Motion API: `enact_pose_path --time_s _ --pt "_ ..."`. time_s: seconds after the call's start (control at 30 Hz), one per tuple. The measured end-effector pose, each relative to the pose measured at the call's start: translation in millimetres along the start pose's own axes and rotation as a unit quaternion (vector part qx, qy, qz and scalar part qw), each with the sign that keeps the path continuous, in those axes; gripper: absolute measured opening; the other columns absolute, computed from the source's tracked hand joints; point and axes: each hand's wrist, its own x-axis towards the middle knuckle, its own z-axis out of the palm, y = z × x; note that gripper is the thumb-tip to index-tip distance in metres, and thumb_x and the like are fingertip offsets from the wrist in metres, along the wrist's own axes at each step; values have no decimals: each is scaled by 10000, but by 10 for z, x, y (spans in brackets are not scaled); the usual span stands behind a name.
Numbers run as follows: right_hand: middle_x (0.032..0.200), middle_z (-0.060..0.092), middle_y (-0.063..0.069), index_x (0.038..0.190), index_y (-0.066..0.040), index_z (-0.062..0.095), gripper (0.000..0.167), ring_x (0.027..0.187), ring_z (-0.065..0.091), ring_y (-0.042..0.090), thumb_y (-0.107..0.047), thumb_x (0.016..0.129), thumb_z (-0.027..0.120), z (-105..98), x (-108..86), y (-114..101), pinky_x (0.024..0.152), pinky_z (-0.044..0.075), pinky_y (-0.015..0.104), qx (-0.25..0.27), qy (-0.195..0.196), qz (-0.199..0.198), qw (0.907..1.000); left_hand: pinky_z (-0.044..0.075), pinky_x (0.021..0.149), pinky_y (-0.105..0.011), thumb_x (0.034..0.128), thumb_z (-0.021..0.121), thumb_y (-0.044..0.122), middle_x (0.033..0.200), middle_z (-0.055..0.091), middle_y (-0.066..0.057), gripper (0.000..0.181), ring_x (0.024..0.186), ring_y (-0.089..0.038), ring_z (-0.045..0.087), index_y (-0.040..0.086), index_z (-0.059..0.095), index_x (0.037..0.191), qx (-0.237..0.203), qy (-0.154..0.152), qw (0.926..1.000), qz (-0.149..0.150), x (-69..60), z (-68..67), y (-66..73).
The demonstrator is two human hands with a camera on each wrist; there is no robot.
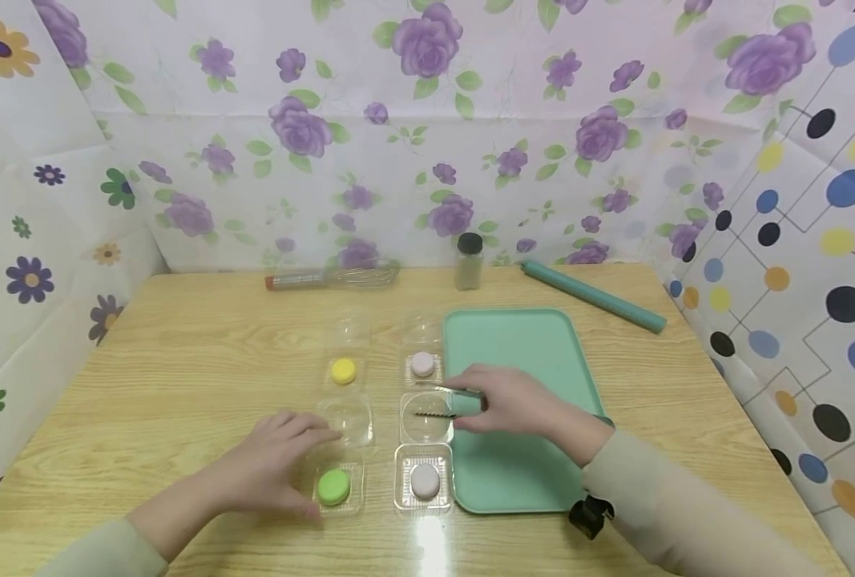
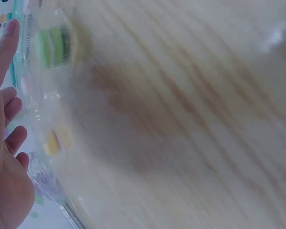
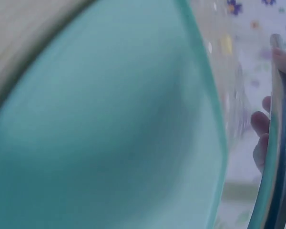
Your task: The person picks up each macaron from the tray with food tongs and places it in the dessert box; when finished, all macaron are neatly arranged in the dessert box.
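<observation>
Pinching tongs [image 3: 280,162] in right hand [image 1: 510,402], holding left hand [image 1: 272,461] spread beside green macaron [image 1: 334,487], likely fragile, best side-gripped, toward table's [image 1: 203,344] front edge.

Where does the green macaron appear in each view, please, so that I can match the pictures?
Head: the green macaron is low, left of centre, just right of the left hand.
Left wrist: upper left, seen from the side.
Right wrist: not visible.
Shared landmark: the flowered backdrop, visible in all three.
</observation>
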Motion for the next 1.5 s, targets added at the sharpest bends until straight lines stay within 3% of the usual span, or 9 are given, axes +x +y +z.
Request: enact_pose_path --time_s 0.17,0.3,0.47,0.63,0.83,1.03,1.23,1.5 --pt "1105 632 24 1241 -126 612 513 756 578 99 -361 800 726 -76 -189 290 627 473 244 -148 644 518 9965 375 907 -465 558 791 570 1266 514 2 895 1084 -180 426 138 532 1297 -1 66 9999 101 129 -18 6" --pt "1101 633 54 1241 -105 611 522 761 565 126 -340 793 740 -138 -341 539 616 469 267 -201 944 987 9904 375 914 -455 578 777 579 1290 502 -9 898 1104 -189 418 140 516 1317 -60 -66 9999 80 262 -31 14" --pt "1150 620 121 1281 -104 581 555 745 576 162 -390 821 700 -236 -544 821 611 485 349 -422 1083 1723 9782 335 979 -491 578 787 553 1306 496 -41 903 1174 -237 416 135 504 1327 -102 -143 9998 23 411 -45 15" --pt "1249 573 184 1302 -74 554 582 1032 581 353 -411 842 669 -307 -773 1124 822 474 527 -593 1224 2298 9637 292 1014 -534 597 783 547 1331 484 -85 908 1209 -281 389 129 487 1346 -180 -198 9996 -35 537 -52 23" --pt "1324 503 215 1380 -79 466 672 1161 474 436 -481 861 610 -342 -1035 1401 870 410 608 -373 1080 2923 9495 310 998 -522 621 766 564 1324 479 -78 897 1181 -281 407 123 483 1349 -153 -225 9996 1 639 -53 36" --pt "1271 520 268 1355 -12 470 698 1109 493 460 -482 858 611 -332 -1209 1568 813 428 607 -406 1101 3321 9359 330 970 -507 634 783 513 1300 490 -40 872 1145 -256 415 115 478 1348 -213 -289 9994 -19 713 -74 63" --pt "1200 570 261 1329 -30 512 702 981 563 406 -517 835 619 -288 -1288 1646 649 462 496 -582 1152 3515 9273 333 964 -497 647 777 513 1291 498 -31 865 1135 -252 426 109 474 1349 -143 -297 9995 19 761 -76 62" --pt "1288 514 253 1363 -95 488 730 1059 517 475 -581 826 575 -232 -1327 1675 639 465 553 -772 1009 3931 9107 317 989 -502 647 764 546 1304 493 -28 882 1150 -256 427 120 464 1359 -62 -287 9996 54 793 -70 57"
